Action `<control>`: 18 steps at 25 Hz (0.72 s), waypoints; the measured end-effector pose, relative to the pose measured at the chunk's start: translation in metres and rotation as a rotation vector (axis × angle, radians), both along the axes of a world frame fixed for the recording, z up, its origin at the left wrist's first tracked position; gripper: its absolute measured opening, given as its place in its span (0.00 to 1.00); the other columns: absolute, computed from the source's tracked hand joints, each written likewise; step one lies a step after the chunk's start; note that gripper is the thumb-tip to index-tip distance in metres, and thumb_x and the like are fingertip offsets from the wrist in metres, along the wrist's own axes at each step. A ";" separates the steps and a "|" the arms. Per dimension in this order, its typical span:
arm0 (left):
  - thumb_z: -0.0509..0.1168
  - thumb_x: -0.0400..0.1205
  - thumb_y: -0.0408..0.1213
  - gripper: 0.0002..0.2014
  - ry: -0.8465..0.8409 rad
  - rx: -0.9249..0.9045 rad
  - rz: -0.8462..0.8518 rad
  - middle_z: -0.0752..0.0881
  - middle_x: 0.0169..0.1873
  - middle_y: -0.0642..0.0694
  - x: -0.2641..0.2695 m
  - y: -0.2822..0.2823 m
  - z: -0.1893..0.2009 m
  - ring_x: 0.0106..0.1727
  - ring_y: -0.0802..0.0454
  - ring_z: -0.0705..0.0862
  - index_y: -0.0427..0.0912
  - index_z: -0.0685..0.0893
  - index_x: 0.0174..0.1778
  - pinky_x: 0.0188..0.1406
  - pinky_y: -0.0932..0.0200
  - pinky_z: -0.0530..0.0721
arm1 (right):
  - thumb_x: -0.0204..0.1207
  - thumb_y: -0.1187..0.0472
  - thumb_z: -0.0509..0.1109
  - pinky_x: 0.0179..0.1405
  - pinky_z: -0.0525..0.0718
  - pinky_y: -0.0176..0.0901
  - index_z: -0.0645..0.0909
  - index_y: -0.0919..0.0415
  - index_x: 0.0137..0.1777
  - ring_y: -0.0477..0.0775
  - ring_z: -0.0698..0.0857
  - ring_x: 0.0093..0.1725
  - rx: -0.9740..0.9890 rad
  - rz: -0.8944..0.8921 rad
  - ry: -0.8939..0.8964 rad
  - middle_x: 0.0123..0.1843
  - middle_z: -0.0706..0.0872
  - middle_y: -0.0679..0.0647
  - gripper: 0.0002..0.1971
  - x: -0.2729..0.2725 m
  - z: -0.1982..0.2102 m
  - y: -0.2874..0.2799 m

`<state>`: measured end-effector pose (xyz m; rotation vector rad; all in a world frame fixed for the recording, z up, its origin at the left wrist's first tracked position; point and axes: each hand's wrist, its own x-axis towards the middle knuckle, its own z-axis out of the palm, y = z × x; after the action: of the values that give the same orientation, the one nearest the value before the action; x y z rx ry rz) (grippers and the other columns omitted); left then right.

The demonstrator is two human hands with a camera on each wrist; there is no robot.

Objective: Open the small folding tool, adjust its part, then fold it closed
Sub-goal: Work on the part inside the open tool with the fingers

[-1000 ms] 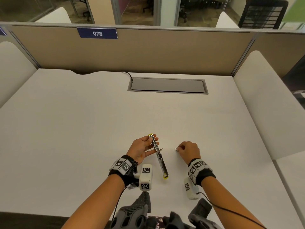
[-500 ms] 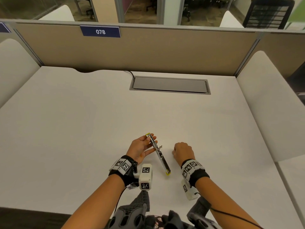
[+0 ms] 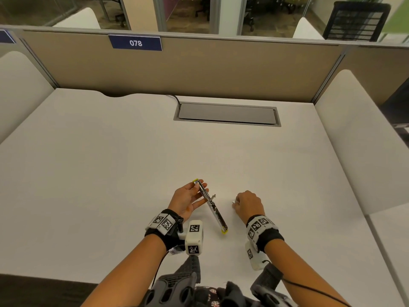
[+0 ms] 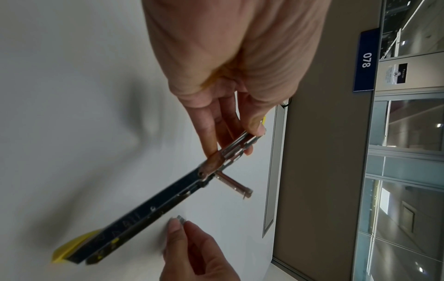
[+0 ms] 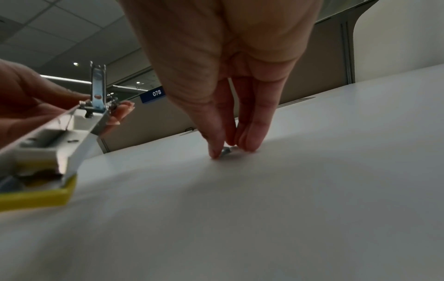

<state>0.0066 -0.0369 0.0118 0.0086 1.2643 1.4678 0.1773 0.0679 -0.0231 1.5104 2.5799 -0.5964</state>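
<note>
I sit at a wide white desk [image 3: 110, 173] with a grey rectangular cable hatch [image 3: 226, 114] set into it. Beyond stands a tan fabric partition [image 3: 199, 69] bearing a blue "078" label [image 3: 135, 43]; a black mesh chair [image 3: 356, 21] sits behind.

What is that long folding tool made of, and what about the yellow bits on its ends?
The folding tool looks like shiny metal, probably steel: it is silvery and mirrors the light. The yellow end caps look like matte plastic, plain in colour with no shine, though rubber is possible.
</note>
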 end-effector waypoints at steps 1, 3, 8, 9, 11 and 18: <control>0.58 0.86 0.31 0.11 0.003 0.000 0.000 0.87 0.54 0.40 0.001 -0.001 0.000 0.56 0.43 0.86 0.36 0.82 0.61 0.49 0.49 0.88 | 0.78 0.60 0.65 0.45 0.80 0.48 0.81 0.66 0.42 0.63 0.84 0.48 0.012 0.006 -0.001 0.48 0.84 0.62 0.09 -0.001 0.000 0.000; 0.58 0.86 0.31 0.11 0.008 0.002 0.003 0.87 0.54 0.40 0.001 -0.003 0.001 0.55 0.44 0.86 0.36 0.82 0.60 0.47 0.51 0.89 | 0.79 0.61 0.64 0.50 0.81 0.49 0.83 0.67 0.50 0.64 0.84 0.52 0.019 0.015 0.002 0.53 0.85 0.63 0.10 -0.003 0.000 0.000; 0.58 0.85 0.30 0.09 -0.013 0.020 0.034 0.87 0.52 0.41 0.003 -0.005 0.003 0.55 0.44 0.85 0.36 0.82 0.57 0.53 0.47 0.86 | 0.75 0.60 0.67 0.50 0.82 0.48 0.85 0.65 0.48 0.61 0.85 0.50 -0.066 -0.012 0.053 0.50 0.87 0.60 0.10 0.003 0.007 0.003; 0.58 0.85 0.30 0.09 -0.011 0.025 0.033 0.87 0.52 0.41 0.004 -0.005 0.004 0.54 0.44 0.86 0.36 0.82 0.57 0.52 0.47 0.86 | 0.73 0.60 0.69 0.48 0.82 0.47 0.85 0.65 0.46 0.60 0.85 0.48 -0.103 -0.062 0.105 0.47 0.88 0.59 0.09 0.006 0.008 0.003; 0.58 0.86 0.30 0.09 -0.012 0.036 0.032 0.87 0.51 0.41 0.006 -0.005 0.005 0.53 0.45 0.86 0.36 0.82 0.56 0.51 0.48 0.87 | 0.69 0.59 0.73 0.46 0.86 0.47 0.87 0.62 0.40 0.57 0.86 0.43 -0.167 -0.193 0.292 0.40 0.89 0.56 0.06 0.012 0.012 0.001; 0.57 0.86 0.30 0.11 0.026 0.033 0.028 0.87 0.53 0.41 0.019 -0.002 0.007 0.57 0.43 0.85 0.35 0.81 0.61 0.53 0.48 0.86 | 0.67 0.62 0.78 0.36 0.81 0.26 0.87 0.58 0.38 0.40 0.84 0.36 -0.182 -0.230 0.869 0.38 0.89 0.52 0.02 -0.006 0.056 -0.028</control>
<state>0.0256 -0.0392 0.0183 0.0318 1.2656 1.5171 0.1716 0.0403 0.0328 1.7619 2.7520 -1.8037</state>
